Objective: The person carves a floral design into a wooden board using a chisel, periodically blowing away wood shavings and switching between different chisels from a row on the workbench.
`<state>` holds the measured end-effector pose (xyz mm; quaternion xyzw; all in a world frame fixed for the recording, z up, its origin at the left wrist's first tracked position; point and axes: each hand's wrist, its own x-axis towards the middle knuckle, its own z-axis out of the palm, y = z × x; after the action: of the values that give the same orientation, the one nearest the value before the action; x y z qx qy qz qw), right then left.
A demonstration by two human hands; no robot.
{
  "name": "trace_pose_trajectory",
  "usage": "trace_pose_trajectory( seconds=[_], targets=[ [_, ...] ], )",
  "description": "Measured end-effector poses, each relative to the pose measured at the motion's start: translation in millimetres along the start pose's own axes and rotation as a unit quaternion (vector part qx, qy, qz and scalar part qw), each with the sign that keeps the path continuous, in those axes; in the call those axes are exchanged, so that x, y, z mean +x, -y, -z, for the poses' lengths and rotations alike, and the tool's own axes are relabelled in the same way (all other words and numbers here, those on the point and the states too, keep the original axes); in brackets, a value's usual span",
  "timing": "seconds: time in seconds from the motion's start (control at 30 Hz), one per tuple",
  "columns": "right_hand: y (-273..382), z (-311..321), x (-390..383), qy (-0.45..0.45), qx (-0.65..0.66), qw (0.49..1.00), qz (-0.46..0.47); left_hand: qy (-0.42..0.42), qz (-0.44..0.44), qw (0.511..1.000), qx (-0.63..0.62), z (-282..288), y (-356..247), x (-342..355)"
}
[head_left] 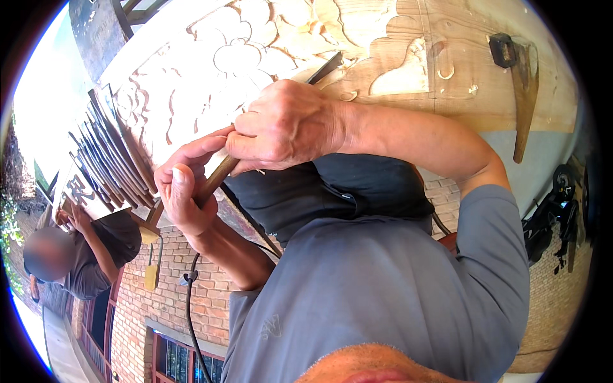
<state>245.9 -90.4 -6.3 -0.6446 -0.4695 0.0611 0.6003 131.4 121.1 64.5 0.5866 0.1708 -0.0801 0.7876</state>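
Note:
My right hand [284, 124] is wrapped round the front of a carving chisel [219, 175] with a wooden handle. Its dark blade [327, 67] comes out beyond my knuckles and lies low over the wooden board [466, 105]. Further back, my left hand [191, 188] holds the handle in the palm, thumb raised and fingers partly curled behind it. Flowers and scrolls are carved in relief on the board [239, 57], and bright light washes out its left part. What the blade's edge touches cannot be made out.
A hammer [525, 96] with a dark head lies at the board's right. Several long carving tools [112, 153] stand in a row on the left. Past them, another person [89, 249] sits with hands raised at the work. A black cable [189, 300] hangs near my left elbow.

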Motion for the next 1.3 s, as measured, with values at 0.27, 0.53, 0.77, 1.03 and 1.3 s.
trace_pose_trajectory(
  seconds=[0.27, 0.53, 0.77, 1.03, 1.3],
  targets=[
    [-5.5, -9.4, 8.7, -0.06, -0.042, 0.997, 0.028, 0.002, 0.058, 0.998, 0.024, 6.3, -7.7, 15.5],
    [10.9, 9.6, 10.7, -0.029, -0.14, 0.99, 0.005, 0.044, 0.08, 0.996, 0.018, 3.5, -13.7, 32.9],
    [8.3, 13.6, 12.6, -0.068, -0.149, 0.986, -0.004, 0.046, 0.085, 0.994, 0.058, 6.9, -19.6, 52.8],
    [3.9, 3.7, 2.3, -0.123, -0.243, 0.959, 0.077, 0.067, -0.121, 0.962, 0.238, -13.3, -40.1, 53.0],
    [21.7, 5.6, 0.0, -0.037, -0.168, 0.978, 0.115, -0.017, -0.066, 0.99, 0.127, -21.8, -12.9, -16.2]
  ],
)
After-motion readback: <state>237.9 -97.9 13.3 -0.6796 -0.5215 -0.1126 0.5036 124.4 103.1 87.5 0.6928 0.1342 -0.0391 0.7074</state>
